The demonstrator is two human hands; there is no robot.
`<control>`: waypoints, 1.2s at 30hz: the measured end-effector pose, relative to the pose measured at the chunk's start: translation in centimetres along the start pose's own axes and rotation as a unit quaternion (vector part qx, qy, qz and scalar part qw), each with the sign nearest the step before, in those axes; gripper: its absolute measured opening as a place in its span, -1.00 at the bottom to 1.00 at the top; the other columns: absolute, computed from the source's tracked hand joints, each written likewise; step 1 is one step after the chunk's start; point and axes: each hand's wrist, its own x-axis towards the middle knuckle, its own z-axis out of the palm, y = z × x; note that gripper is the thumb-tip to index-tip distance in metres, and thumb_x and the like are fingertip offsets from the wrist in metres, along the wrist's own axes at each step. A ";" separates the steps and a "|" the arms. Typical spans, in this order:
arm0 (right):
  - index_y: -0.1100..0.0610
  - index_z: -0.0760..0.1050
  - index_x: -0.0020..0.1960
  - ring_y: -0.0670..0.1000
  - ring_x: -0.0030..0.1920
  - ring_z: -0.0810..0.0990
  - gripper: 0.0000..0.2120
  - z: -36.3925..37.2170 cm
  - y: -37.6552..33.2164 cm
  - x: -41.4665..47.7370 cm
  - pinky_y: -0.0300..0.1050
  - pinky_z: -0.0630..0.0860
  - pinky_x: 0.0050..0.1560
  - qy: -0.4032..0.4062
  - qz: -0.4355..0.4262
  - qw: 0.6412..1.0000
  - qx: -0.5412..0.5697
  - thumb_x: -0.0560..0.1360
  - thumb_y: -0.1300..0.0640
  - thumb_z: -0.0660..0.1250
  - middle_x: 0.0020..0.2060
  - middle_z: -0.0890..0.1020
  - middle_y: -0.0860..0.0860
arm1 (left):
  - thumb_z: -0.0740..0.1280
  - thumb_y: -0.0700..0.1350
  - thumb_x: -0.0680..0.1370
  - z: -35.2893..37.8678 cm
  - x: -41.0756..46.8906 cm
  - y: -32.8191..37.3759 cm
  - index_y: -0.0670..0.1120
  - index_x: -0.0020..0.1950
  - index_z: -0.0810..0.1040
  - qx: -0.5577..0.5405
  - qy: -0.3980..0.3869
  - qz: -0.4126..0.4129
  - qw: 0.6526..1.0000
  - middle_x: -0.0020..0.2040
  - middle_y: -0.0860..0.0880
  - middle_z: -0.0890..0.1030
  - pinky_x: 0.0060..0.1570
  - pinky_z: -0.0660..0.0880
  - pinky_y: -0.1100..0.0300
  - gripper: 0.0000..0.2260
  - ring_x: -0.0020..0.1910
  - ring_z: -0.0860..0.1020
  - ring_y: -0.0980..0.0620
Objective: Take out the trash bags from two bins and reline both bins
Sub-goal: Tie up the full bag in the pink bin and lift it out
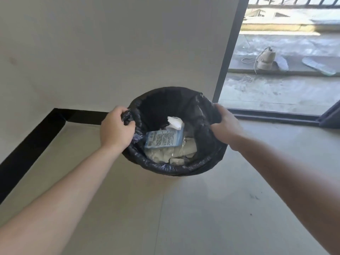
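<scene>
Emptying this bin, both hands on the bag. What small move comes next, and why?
Probably pull both edges of the black bag upward and inward. The left hand and right hand grip opposite sides, its edge is still rolled outward, and rubbish lies inside.

Indoor floor (184,218) is pale grey tile, smooth, w/ thin joint lines and a few dark specks at right. Black skirting (27,150) runs along its left and back edge. One bin (165,168), lined w/ black bag (202,111), stands on it near the wall corner. Beyond the door track (272,115), outdoor floor (276,92) is rough concrete; on its raised step (239,66) lie a beige shoe (265,59) and 2 insoles (318,66).
</scene>
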 end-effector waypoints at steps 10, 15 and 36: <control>-0.12 0.31 0.44 0.11 0.07 0.58 -0.43 1.6 -0.2 -4.5 -0.02 0.66 -0.13 -0.028 -0.012 0.997 -0.076 0.49 0.20 0.31 0.19 0.57 -0.02 | 0.35 -0.22 0.57 -2.0 -3.3 9.9 -0.02 0.14 0.63 -0.178 -0.199 0.198 0.943 -0.19 0.17 0.57 -0.15 0.36 0.48 -0.82 -0.31 0.51 0.30; 0.04 0.55 0.22 0.18 0.02 0.64 -0.42 -1.1 -0.9 -5.3 -0.03 0.54 -0.08 0.038 -0.187 0.920 -0.342 0.52 -0.38 0.15 0.05 0.67 0.12 | 0.36 -0.21 0.54 -2.7 -3.0 11.6 0.01 0.32 0.55 -0.270 -0.163 0.185 0.931 -0.25 0.28 0.53 -0.13 0.41 0.43 -0.65 -0.34 0.49 0.32; 0.00 -0.13 0.62 0.04 0.56 0.07 0.11 -2.1 -6.8 -7.4 0.11 0.17 0.51 0.184 -0.095 0.968 0.144 0.35 -0.37 0.44 0.56 0.00 0.01 | 0.44 0.20 0.45 -8.5 0.6 5.3 -0.04 -0.01 0.49 -0.315 0.033 -0.016 0.948 -0.17 0.06 0.53 -0.15 0.45 0.31 -0.65 -0.15 0.55 0.09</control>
